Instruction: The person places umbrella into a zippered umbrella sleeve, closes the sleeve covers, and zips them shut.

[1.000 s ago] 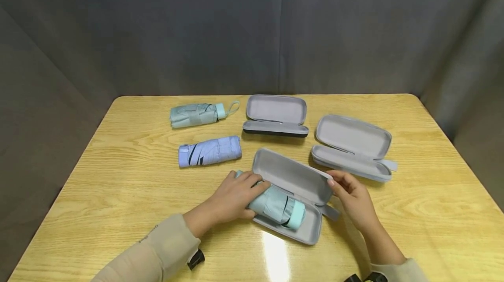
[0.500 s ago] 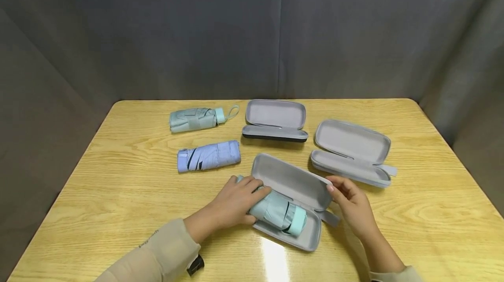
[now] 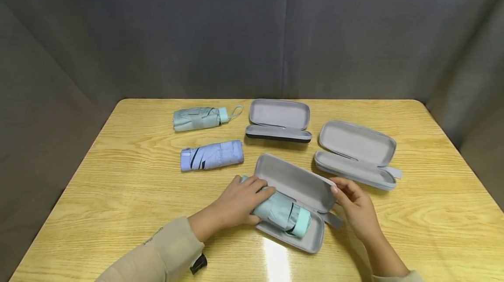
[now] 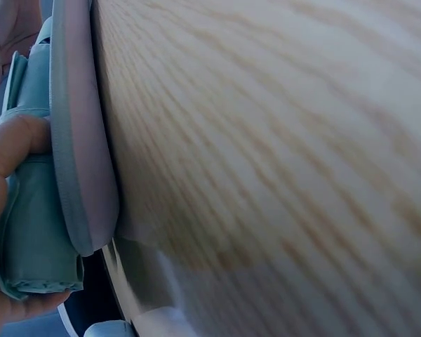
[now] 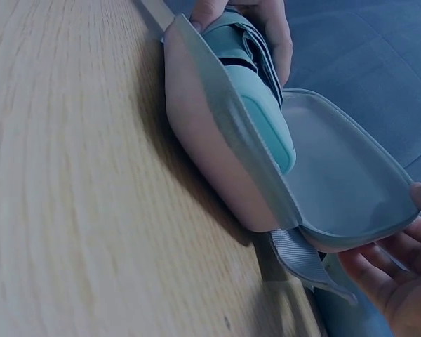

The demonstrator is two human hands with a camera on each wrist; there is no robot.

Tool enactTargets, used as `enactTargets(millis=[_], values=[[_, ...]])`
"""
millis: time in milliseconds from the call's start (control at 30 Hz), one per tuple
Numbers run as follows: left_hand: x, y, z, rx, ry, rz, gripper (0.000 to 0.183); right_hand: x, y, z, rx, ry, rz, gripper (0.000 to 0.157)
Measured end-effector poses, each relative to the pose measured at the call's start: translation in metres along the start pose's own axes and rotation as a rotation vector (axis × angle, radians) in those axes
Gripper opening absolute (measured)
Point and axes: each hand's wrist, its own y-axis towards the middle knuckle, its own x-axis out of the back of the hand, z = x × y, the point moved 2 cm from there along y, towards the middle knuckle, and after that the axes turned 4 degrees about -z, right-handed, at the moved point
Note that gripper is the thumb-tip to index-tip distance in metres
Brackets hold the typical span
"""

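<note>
My left hand (image 3: 242, 201) grips a folded pale teal umbrella (image 3: 279, 212) from above, near its left end. The umbrella lies along the lower half of an open grey case (image 3: 287, 174), its left end sticking out past the rim. Its mint handle (image 5: 270, 130) sits inside the case, near the tabbed end. With thumb and fingers, my right hand (image 3: 356, 207) pinches the right edge of the raised lid (image 5: 351, 168). From the left wrist, the thumb shows pressed on the umbrella's cloth (image 4: 35, 217), beside the case wall (image 4: 81, 140).
Behind lie a folded blue umbrella (image 3: 212, 155) and another teal umbrella (image 3: 197, 118) with a wrist loop. Two more open cases, one with a black base (image 3: 279, 114) and one grey-blue (image 3: 356, 142), stand at the back and right. Everything rests on a wooden table (image 3: 126, 194).
The head view shifts slightly. Both hands keep their hold, and the umbrella's handle end sits a touch closer to the case's right end.
</note>
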Motion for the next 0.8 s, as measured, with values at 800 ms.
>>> enactTargets(millis=[800], values=[[-0.0003,0.0047,-0.0029,-0.01,-0.007,0.048,0.07,-0.0021,-0.0013,-0.0009,-0.05,-0.002,0.0,0.03]])
